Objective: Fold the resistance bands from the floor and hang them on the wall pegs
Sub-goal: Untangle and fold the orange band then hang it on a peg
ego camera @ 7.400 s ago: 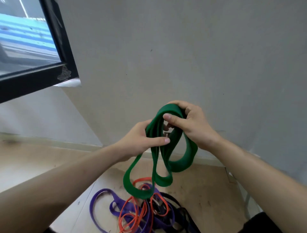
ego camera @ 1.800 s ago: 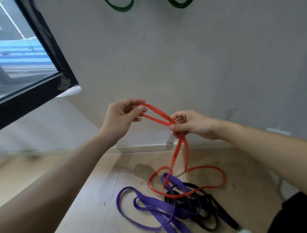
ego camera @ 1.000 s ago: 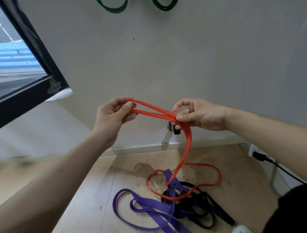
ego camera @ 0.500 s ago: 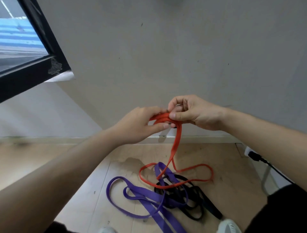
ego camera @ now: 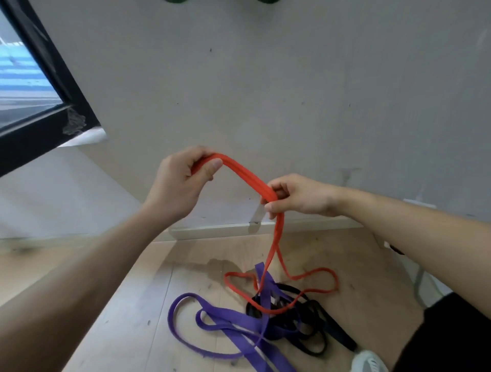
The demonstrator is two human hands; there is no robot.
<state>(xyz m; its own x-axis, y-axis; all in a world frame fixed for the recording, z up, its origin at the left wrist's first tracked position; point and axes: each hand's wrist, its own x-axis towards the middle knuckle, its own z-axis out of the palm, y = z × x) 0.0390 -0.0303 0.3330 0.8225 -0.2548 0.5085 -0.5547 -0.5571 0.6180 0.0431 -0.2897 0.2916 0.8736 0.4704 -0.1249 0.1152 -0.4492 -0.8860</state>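
Left hand (ego camera: 180,183) and right hand (ego camera: 301,196) grip the red band (ego camera: 247,175), fingers (ego camera: 273,205) curled; slack over the black band (ego camera: 314,322) may snag.

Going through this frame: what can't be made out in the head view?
1. Wall pegs: cut off by the top edge; only the bottoms of the green loops show.
2. Orange band: how many layers are folded is hidden inside the left hand and right hand.
3. Black band: tangled under the purple band; one band or several is unclear.
4. Shoe: cut off by the bottom edge.
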